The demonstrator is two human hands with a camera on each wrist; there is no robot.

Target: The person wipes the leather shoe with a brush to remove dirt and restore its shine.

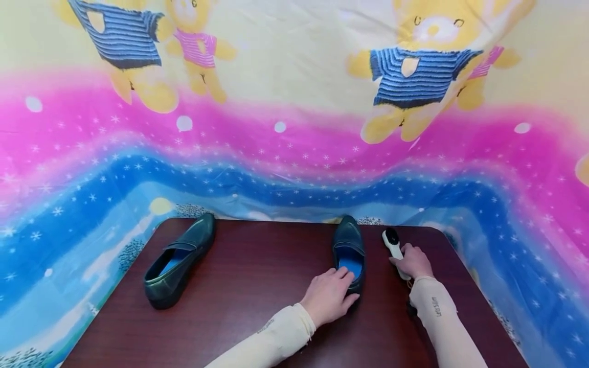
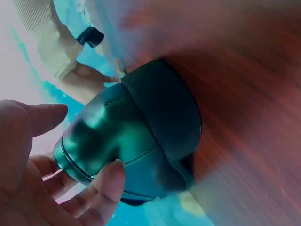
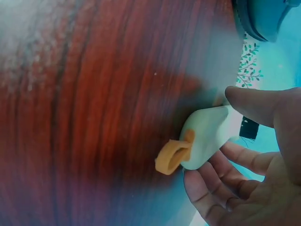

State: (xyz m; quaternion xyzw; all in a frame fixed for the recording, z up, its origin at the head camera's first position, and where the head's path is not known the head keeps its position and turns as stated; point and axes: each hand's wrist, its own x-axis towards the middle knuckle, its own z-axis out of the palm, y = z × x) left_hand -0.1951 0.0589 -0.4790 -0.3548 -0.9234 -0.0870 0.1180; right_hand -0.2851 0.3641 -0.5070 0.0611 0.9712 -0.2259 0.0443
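A dark green leather loafer (image 1: 347,237) with a blue insole lies toe-away on the table. My left hand (image 1: 330,291) is at its heel, fingers over the opening. In the left wrist view, fingertips touch the loafer's heel (image 2: 110,129) while the thumb stands apart from it. To the right, my right hand (image 1: 414,261) holds the white handle of a shoe brush (image 1: 394,249); its dark bristles show at the far end. The right wrist view shows the handle (image 3: 207,134) between thumb and fingers, with a tan strap loop (image 3: 171,157) at its end.
The matching loafer (image 1: 179,276) lies at the left of the reddish-brown table (image 1: 257,255), toe pointing away and to the right. A printed cloth (image 1: 276,153) with bears and snowflakes hangs behind and along both sides of the table.
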